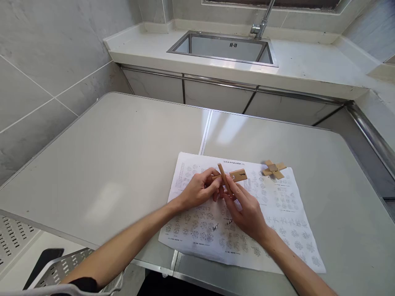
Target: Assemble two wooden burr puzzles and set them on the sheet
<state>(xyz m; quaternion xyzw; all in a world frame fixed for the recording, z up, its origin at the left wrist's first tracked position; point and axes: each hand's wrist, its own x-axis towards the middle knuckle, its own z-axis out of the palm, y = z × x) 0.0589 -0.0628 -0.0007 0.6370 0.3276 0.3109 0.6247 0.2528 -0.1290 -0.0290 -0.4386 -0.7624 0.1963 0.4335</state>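
My left hand [202, 189] and my right hand [248, 209] meet over a printed sheet [197, 250], both closed on crossed wooden puzzle pieces. One narrow wooden piece [222, 172] slants between the fingers, gripped by my right thumb and fingers. Behind it a flatter wooden piece [239, 175] with a dark mark points to the right, its left end held in my left fingers. Where the pieces join is partly hidden by the fingertips. An assembled cross-shaped wooden puzzle [273, 167] rests at the sheet's upper right corner. Rows of small line diagrams cover the paper.
The pale folding table [108, 156] has a metal seam down its middle. Beyond it stand a counter [308, 61] with a steel sink [222, 45] and a faucet [261, 28]. At lower left are a perforated metal seat [68, 263] and a black flat object [46, 263].
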